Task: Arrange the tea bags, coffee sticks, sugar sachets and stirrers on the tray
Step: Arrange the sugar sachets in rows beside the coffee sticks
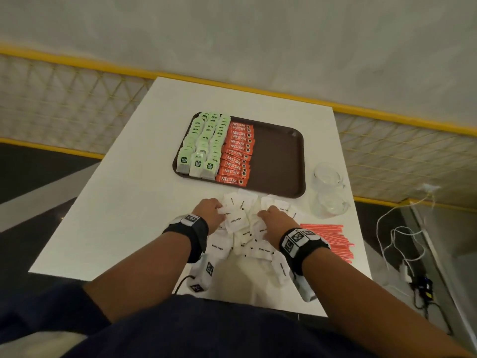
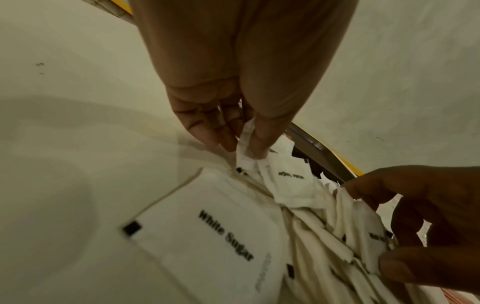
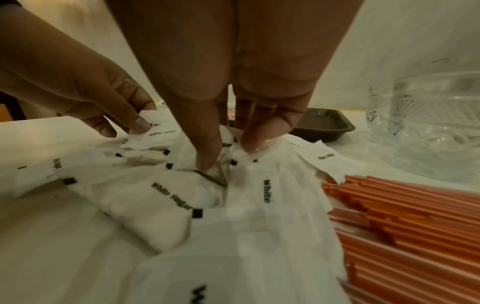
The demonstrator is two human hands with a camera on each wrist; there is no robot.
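A pile of white sugar sachets [image 1: 242, 229] lies on the table in front of the brown tray [image 1: 278, 156]. On the tray's left stand rows of green tea bags [image 1: 204, 143], with a column of orange coffee sticks [image 1: 236, 153] beside them; its right half is bare. Red stirrers [image 1: 333, 239] lie right of the pile. My left hand [image 2: 242, 148] pinches the edge of one sachet [image 2: 246, 160] between thumb and fingers. My right hand [image 3: 231, 154] digs into the pile, and in the left wrist view it holds a fanned bunch of sachets [image 2: 358, 222].
A clear glass jar [image 1: 329, 189] stands at the table's right edge, just past the stirrers [image 3: 405, 216]. The white table [image 1: 124, 202] has bare surface on its left side. Yellow-railed netting runs behind, and cables lie on the floor at the right.
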